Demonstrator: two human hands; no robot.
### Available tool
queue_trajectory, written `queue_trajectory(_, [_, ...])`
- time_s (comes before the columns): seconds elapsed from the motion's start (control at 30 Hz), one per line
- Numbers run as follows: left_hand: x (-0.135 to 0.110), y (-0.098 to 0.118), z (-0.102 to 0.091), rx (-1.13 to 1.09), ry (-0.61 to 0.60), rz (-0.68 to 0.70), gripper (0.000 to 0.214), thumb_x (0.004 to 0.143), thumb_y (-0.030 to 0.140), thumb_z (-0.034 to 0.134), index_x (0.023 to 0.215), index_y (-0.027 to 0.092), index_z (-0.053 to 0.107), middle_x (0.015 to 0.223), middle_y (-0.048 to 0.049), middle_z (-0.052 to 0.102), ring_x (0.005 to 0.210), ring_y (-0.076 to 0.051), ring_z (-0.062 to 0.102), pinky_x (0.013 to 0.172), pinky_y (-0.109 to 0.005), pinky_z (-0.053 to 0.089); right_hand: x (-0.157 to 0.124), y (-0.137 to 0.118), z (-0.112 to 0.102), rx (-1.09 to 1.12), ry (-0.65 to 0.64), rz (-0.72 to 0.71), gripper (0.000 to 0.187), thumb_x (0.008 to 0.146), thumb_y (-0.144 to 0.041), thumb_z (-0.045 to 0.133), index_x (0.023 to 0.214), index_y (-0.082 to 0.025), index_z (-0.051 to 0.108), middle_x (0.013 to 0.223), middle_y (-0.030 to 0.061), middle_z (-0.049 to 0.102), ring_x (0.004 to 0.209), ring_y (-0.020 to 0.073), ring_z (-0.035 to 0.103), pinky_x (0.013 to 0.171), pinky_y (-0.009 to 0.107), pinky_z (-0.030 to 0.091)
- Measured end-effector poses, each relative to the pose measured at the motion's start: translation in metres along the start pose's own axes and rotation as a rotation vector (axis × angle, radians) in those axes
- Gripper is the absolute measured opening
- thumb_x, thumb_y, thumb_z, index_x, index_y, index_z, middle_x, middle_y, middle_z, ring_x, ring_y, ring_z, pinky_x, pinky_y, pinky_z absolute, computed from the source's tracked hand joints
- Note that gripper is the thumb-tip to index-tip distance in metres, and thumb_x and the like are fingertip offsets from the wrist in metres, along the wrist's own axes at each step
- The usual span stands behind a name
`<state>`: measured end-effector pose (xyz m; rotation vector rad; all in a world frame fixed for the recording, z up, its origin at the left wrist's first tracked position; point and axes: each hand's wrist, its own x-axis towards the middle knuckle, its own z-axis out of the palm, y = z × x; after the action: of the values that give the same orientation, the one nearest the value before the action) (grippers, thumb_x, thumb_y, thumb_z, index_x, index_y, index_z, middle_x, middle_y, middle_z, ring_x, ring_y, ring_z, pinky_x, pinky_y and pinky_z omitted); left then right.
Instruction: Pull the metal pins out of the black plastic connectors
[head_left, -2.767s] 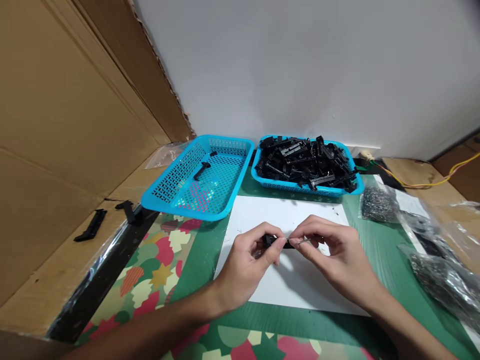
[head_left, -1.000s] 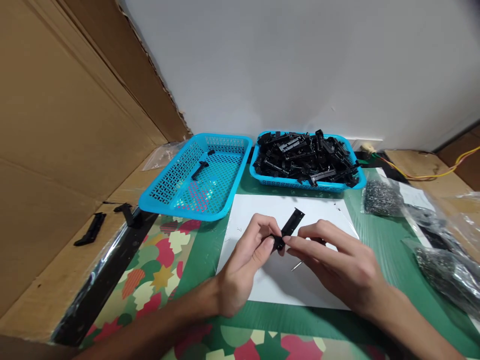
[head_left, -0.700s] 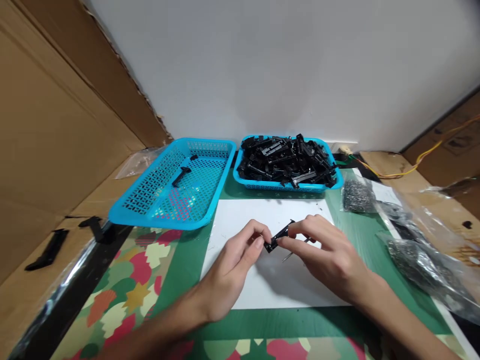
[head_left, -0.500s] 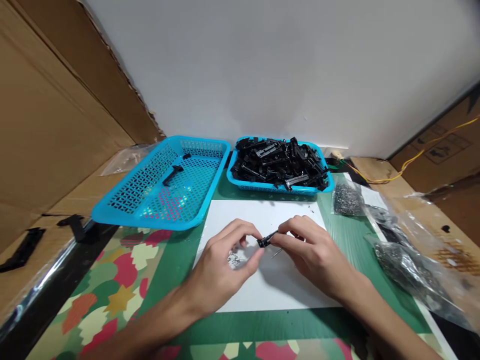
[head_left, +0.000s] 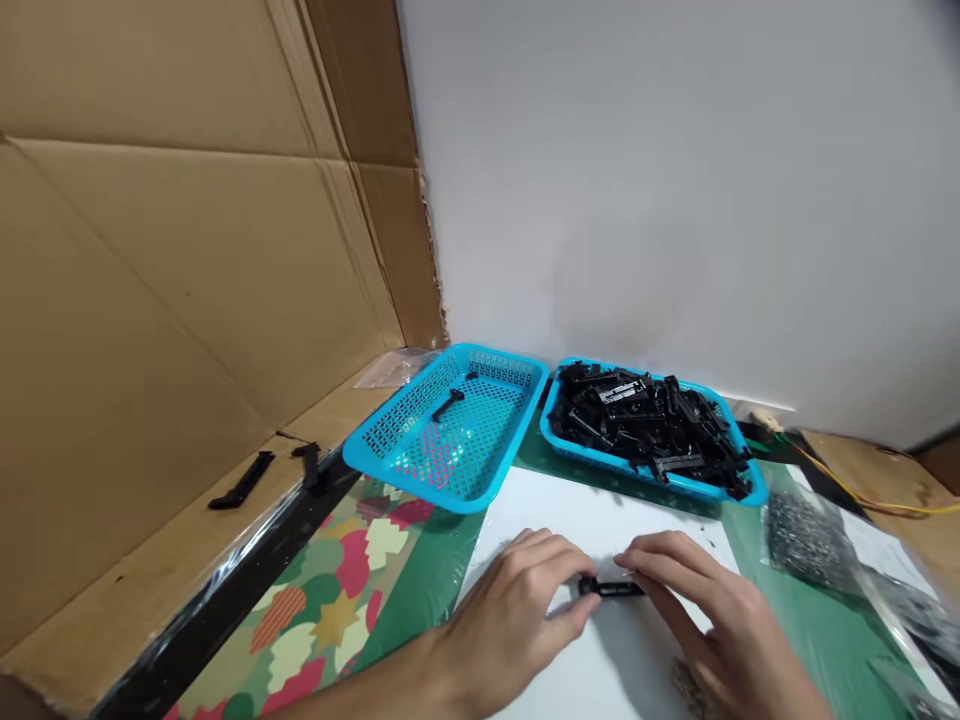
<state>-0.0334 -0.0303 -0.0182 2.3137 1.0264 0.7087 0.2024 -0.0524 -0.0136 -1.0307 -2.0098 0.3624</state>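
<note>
A slim black plastic part with a long slot lies level above the white paper. Its left end is pinched between the thumb and fingers of my left hand. My right hand is closed at the part's right end, thumb and fingertips drawn together. Whatever sits between those right fingertips is too small to make out. Beneath my right hand, small thin metal pieces show in part on the paper.
A blue basket at the left holds a black part. Another blue basket is heaped with black parts. Bags of small metal pieces lie at right. Cardboard stands at left, with loose black pieces before it.
The view has swung left and up, so everything sits lower and further right. The black part has turned from slanted to level, still in my left hand. My right fingers have shifted at its right end.
</note>
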Motion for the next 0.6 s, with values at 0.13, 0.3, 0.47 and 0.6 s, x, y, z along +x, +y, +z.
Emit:
queue_trajectory(0.13, [0.003,0.001,-0.003,-0.041,-0.018,0.050,0.010,0.099,0.021,0.070,0.108,0.019,0.073,0.103,-0.0056,0.078,0.095,-0.024,0.070,0.088,-0.036,0.050,-0.001,-0.011,0.005,0.058,0.231,0.172,0.009,0.097,-0.021,0.072,0.104,-0.025,0.077,0.095,0.0051,0.083,0.080,0.0230,0.082,0.070,0.028,0.069])
queue_trajectory(0.3, [0.008,0.002,-0.002,-0.073,-0.051,0.116,0.012,0.101,0.019,0.066,0.112,0.017,0.071,0.108,-0.0065,0.079,0.102,-0.024,0.071,0.093,-0.037,0.048,0.002,-0.028,0.021,0.303,0.320,0.503,0.012,0.095,-0.031,0.077,0.094,-0.022,0.068,0.087,0.0042,0.081,0.078,0.0232,0.082,0.069,0.029,0.069])
queue_trajectory(0.47, [0.008,0.002,0.001,-0.052,-0.040,0.145,0.013,0.102,0.019,0.064,0.112,0.016,0.072,0.106,-0.0080,0.079,0.102,-0.024,0.071,0.093,-0.039,0.049,0.001,-0.030,0.028,0.334,0.278,0.524,0.014,0.095,-0.031,0.076,0.094,-0.022,0.066,0.086,0.0044,0.080,0.078,0.0227,0.082,0.072,0.031,0.069])
queue_trajectory(0.6, [0.008,0.002,0.002,-0.036,-0.036,0.161,0.011,0.101,0.017,0.066,0.109,0.013,0.073,0.103,-0.0084,0.079,0.098,-0.024,0.070,0.091,-0.038,0.050,-0.001,-0.029,0.028,0.283,0.265,0.483,0.011,0.097,-0.029,0.074,0.094,-0.022,0.066,0.086,0.0046,0.078,0.078,0.0218,0.081,0.070,0.029,0.067])
